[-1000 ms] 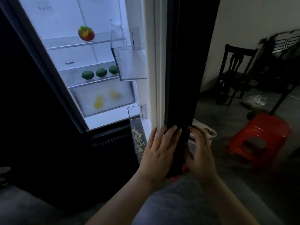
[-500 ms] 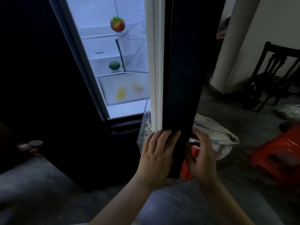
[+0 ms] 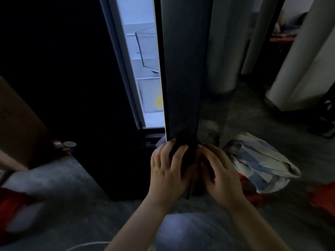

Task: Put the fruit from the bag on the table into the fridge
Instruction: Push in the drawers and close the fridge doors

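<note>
The dark fridge door (image 3: 183,69) stands almost closed, leaving a narrow lit strip of the fridge interior (image 3: 143,51). Through the gap I see shelf edges and a yellow fruit (image 3: 159,102) in the bottom drawer. My left hand (image 3: 168,169) lies with spread fingers against the door's lower edge. On the other side of that edge my right hand (image 3: 219,169) presses the door's outer face. A blue and white cloth bag (image 3: 257,165) lies crumpled on the floor just right of my right hand.
A red stool (image 3: 324,198) shows at the right edge. A brown box (image 3: 16,124) and a small round lid (image 3: 69,144) sit at the left beside the dark fridge body. Pale pillars (image 3: 297,73) stand behind on the right.
The door has swung further toward closed, narrowing the lit gap. The red fruit and green limes on the shelves are now hidden. Both hands stayed on the door's lower edge.
</note>
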Motion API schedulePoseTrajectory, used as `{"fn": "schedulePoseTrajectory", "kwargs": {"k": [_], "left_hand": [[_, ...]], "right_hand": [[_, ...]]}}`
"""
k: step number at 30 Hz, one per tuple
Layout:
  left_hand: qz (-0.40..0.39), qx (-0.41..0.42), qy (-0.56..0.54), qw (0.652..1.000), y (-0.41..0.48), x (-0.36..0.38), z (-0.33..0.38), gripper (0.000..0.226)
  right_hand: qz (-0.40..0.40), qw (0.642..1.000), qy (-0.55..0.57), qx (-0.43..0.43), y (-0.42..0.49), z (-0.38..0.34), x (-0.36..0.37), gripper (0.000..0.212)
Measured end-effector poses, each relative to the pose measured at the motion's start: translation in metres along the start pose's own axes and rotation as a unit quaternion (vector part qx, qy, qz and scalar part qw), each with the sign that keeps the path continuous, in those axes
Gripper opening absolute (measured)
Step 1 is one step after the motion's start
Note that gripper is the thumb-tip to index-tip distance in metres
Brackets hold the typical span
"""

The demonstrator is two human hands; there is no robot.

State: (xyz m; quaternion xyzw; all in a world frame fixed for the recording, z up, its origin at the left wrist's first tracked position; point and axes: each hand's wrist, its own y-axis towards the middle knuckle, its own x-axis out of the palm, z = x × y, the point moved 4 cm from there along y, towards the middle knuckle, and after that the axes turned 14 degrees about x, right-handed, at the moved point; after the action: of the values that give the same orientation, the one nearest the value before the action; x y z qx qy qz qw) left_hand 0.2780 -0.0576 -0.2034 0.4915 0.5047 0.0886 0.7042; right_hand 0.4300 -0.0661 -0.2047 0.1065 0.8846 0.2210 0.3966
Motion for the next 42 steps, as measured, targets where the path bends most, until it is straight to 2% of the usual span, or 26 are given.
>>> {"fn": "schedulePoseTrajectory", "kwargs": {"k": [8, 14, 19, 25, 28, 30, 37, 39, 42], "left_hand": [[0.032, -0.058, 0.003, 0.998, 0.007, 0.000, -0.062, 0.058], [0.024, -0.100, 0.005, 0.995, 0.017, 0.009, -0.124, 0.067], [-0.004, -0.124, 0.002, 0.992, 0.032, 0.019, -0.179, 0.065], [0.028, -0.096, -0.005, 0.995, 0.040, 0.033, -0.213, 0.061], [0.050, -0.038, 0.049, 0.997, 0.041, 0.043, -0.224, 0.053], [0.036, -0.012, 0.069, 0.997, 0.045, 0.051, -0.234, 0.053], [-0.058, -0.023, 0.109, 0.992, 0.075, 0.077, -0.276, 0.084], [-0.065, -0.032, 0.136, 0.988, 0.082, 0.085, -0.286, 0.077], [-0.034, -0.035, 0.146, 0.988, 0.083, 0.093, -0.291, 0.059]], "right_hand": [[-0.097, 0.993, -0.045, -0.044, 0.047, -0.016, 0.041, 0.079], [-0.085, 0.992, -0.083, -0.039, 0.096, -0.025, 0.070, 0.078], [-0.083, 0.987, -0.130, -0.048, 0.134, -0.036, 0.096, 0.074], [-0.081, 0.981, -0.173, -0.035, 0.162, -0.037, 0.132, 0.078], [-0.062, 0.978, -0.195, -0.031, 0.169, -0.033, 0.144, 0.085], [-0.056, 0.978, -0.199, -0.029, 0.176, -0.033, 0.149, 0.086], [-0.036, 0.974, -0.224, -0.023, 0.215, -0.040, 0.172, 0.081], [-0.026, 0.971, -0.239, -0.016, 0.228, -0.038, 0.181, 0.084], [0.006, 0.968, -0.250, -0.018, 0.233, -0.036, 0.192, 0.087]]}}
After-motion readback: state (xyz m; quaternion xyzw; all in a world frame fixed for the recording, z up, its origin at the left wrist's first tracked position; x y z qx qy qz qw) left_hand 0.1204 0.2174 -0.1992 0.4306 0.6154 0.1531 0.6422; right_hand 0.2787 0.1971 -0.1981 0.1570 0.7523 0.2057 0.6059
